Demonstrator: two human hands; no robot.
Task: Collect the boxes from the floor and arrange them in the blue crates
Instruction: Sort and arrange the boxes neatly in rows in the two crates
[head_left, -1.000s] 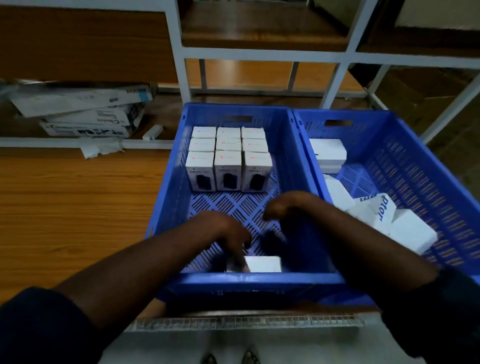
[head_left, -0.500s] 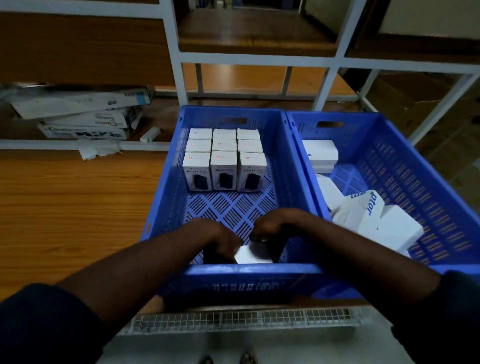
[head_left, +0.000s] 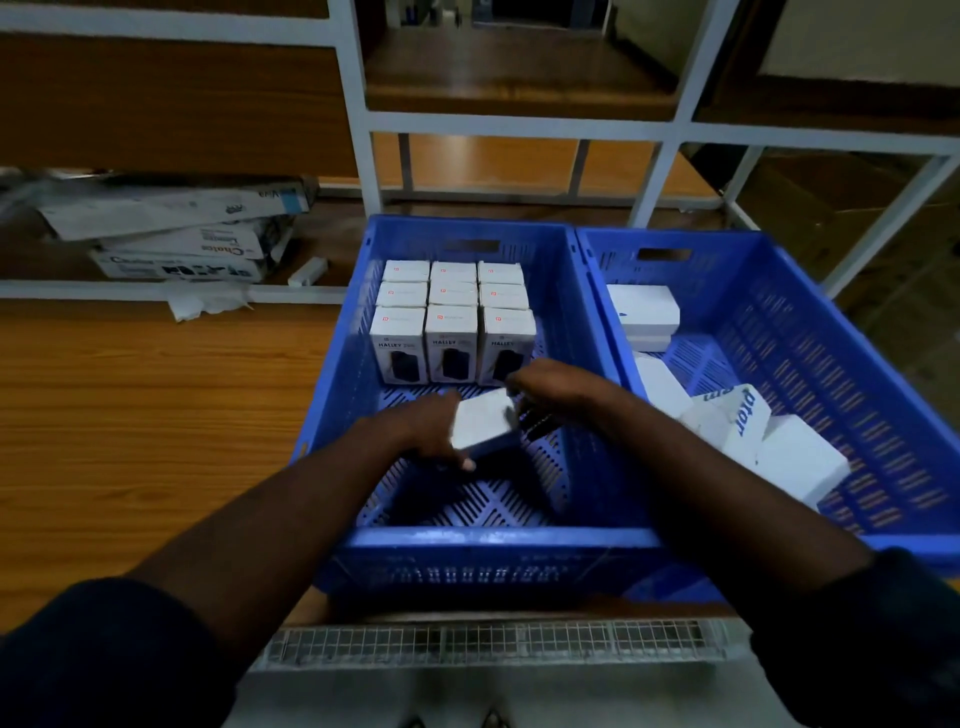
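Note:
Two blue crates stand side by side on a wooden shelf. In the left crate (head_left: 332, 395) several small white boxes (head_left: 451, 325) stand upright in neat rows at the far end. Over the middle of this crate my left hand (head_left: 434, 431) holds a white box (head_left: 483, 423), tilted. My right hand (head_left: 558, 387) touches the box's right end with curled fingers, just in front of the rows. The right crate (head_left: 883, 395) holds several white boxes (head_left: 748, 431) lying loosely, two stacked at its far end.
A stack of flat cartons (head_left: 176, 228) and crumpled paper (head_left: 200, 306) lie on the shelf at the back left. White metal rack posts (head_left: 358, 119) rise behind the crates. A wire grille (head_left: 488, 642) runs along the shelf's front edge.
Both hands have lifted the white box from the near end of the left crate and carried it forward toward the rows of upright boxes.

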